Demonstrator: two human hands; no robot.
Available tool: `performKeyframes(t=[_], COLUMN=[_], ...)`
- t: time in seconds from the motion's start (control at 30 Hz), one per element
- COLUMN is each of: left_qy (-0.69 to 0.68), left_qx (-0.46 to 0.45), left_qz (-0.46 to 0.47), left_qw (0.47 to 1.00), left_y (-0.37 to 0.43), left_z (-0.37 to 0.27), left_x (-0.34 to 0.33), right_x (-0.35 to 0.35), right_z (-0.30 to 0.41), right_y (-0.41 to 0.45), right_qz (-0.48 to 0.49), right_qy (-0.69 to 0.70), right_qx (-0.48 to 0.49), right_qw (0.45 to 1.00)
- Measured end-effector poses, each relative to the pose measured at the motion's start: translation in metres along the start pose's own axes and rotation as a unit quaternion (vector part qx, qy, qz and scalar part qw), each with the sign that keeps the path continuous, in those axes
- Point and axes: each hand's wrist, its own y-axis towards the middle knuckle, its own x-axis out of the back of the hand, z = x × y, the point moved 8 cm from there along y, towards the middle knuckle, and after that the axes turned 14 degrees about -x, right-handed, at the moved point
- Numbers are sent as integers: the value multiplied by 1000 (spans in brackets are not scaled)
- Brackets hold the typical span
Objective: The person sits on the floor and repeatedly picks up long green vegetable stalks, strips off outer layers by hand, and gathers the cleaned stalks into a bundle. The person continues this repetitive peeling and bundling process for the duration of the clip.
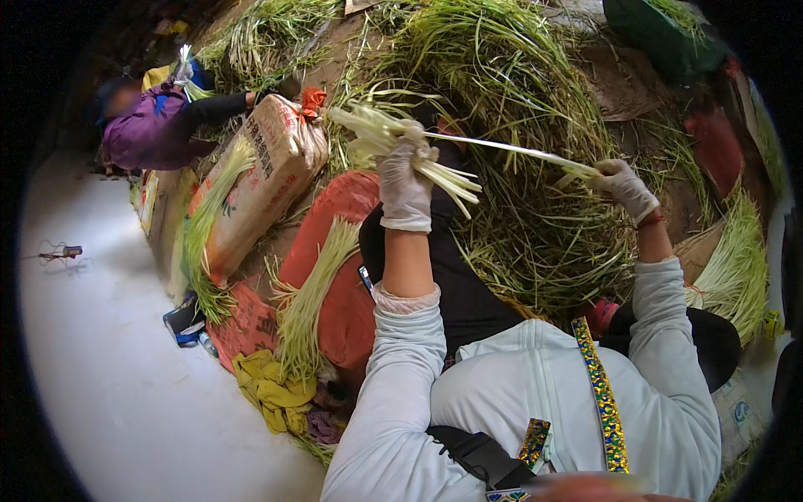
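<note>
My left hand [404, 188], in a thin translucent glove, is closed around a small bunch of pale vegetable stalks [448, 182], which look like blanched chives. One long white stalk [502, 146] stretches from this bunch across to my right hand [626, 189]. The gloved right fingers pinch the leafy far end of that stalk. Beneath and between both hands lies a big heap of green leafy stalks [539, 232], loose and tangled. A trimmed bundle of pale stalks [320, 295] rests on a red sack [348, 270] left of my lap.
A stuffed woven sack [276, 163] bearing printed writing stands at left, with another pale bundle [219, 213] on it. A co-worker [154, 125] sits beyond, holding stalks. At right lies a tied bundle [731, 270]. A yellow cloth [273, 389] lies beside the pale floor [144, 376].
</note>
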Motion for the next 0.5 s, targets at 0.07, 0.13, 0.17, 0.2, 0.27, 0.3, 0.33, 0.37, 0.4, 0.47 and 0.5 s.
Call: performKeyframes(t=[0.07,0.13,0.17,0.2,0.27,0.3,0.33,0.37,0.4,0.47,0.5], left_qy=[-32,-54,-68,-47,-8,15,81,138,118,88,53], left_qx=[-21,-13,6,2,9,15,61,72,109,134,99], left_qz=[-18,-27,-15,-42,-84,-47,-61,-60,-62,-37,-51], left_qw=[999,998,998,998,996,999,993,986,985,986,992], left_y=[13,20,21,19,7,0,-10,-18,-26,-27,-20], left_z=[-10,-15,-12,-10,1,10,26,36,50,59,53], left_x=[16,25,24,27,24,11,7,2,-6,-18,-19], right_x=[41,78,93,93,72,57,32,1,-32,-97,-120], right_z=[-65,-113,-114,-110,-77,-50,7,61,91,109,108], right_y=[25,33,32,32,24,16,1,-23,-36,-49,-53], right_qz=[-36,-118,-171,-153,-118,-104,-109,-117,-44,50,131], right_qy=[32,-61,-171,-222,-322,-371,-324,-262,-131,-27,38], right_qx=[-68,-105,-91,-78,-55,-48,130,330,396,362,317], right_qw=[997,986,966,960,938,922,931,899,908,930,938])
